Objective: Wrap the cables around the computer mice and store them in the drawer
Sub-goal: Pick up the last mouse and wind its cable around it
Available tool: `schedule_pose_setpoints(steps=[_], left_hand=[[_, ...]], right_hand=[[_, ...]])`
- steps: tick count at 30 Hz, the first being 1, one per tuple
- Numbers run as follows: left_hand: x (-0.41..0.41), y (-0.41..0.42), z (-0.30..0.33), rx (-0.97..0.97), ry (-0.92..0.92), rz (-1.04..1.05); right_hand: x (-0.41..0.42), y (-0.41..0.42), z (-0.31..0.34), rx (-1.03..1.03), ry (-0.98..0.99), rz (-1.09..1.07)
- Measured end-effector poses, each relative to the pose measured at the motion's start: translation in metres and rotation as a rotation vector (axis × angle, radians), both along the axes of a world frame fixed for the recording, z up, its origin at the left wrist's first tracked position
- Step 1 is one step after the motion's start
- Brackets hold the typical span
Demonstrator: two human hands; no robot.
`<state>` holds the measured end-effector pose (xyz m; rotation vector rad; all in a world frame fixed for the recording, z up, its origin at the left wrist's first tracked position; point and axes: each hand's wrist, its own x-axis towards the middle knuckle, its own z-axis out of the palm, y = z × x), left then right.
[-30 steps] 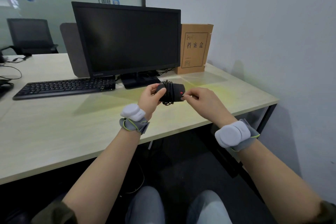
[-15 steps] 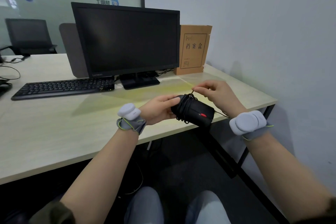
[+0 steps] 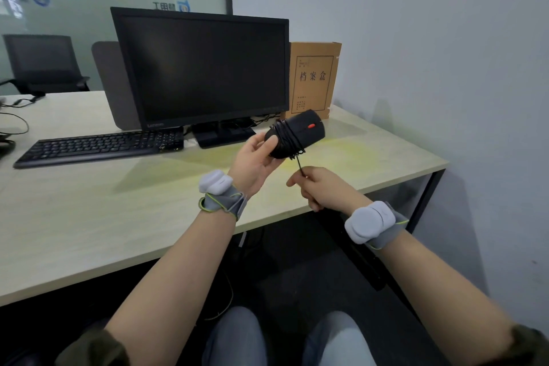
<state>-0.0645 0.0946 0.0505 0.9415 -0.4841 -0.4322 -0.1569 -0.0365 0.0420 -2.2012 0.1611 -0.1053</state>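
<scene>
A black computer mouse point(image 3: 306, 131) with a red scroll wheel is held above the desk, its nose pointing up and right. Several turns of its black cable point(image 3: 289, 140) circle its middle. My left hand point(image 3: 255, 160) grips the mouse's rear end from below. My right hand point(image 3: 320, 187) sits just beneath the mouse and pinches the free end of the cable, which runs taut down from the coil. No drawer is in view.
A light wooden desk point(image 3: 89, 217) carries a black monitor point(image 3: 205, 68), a black keyboard point(image 3: 98, 147) and a brown file box point(image 3: 315, 80) against the right wall. An office chair point(image 3: 41, 62) stands at the back left. Loose cables lie at the desk's left edge.
The mouse has risen and turned from nose down-right to nose up-right. My right hand has swung from above the mouse to below it, carrying the cable around.
</scene>
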Motion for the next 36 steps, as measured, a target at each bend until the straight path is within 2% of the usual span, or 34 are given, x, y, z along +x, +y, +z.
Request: schedule_pose_setpoints(steps=[4,9,12,15,18,23,28,32,36], left_hand=[[0.010,0.005,0.001,0.189,-0.069,0.251],[0.013,0.012,-0.001,0.521,-0.362,0.287],[0.012,0.019,-0.001,0.675,-0.526,0.258],[0.010,0.021,-0.001,0.703,-0.490,0.128],[0.005,0.022,0.000,0.629,-0.444,-0.036],[0.001,0.029,0.001,0.376,-0.251,-0.360],[-0.004,0.030,0.000,0.254,-0.156,-0.550],[-0.006,0.026,-0.001,0.131,-0.089,-0.569],[-0.006,0.018,-0.003,0.055,-0.038,-0.490]], right_hand=[[-0.004,0.008,0.008,-0.245,0.006,0.020],[-0.010,0.015,0.025,-0.462,-0.128,-0.036],[-0.013,0.016,0.034,-0.469,-0.251,-0.097],[-0.016,0.012,0.044,-0.479,-0.336,-0.094],[-0.018,0.007,0.050,-0.469,-0.398,-0.110],[-0.019,-0.005,0.057,-0.166,-0.428,0.017],[-0.018,-0.018,0.057,0.161,-0.358,0.183],[-0.015,-0.021,0.045,0.471,-0.373,0.166],[-0.008,-0.010,0.022,0.774,-0.402,0.017]])
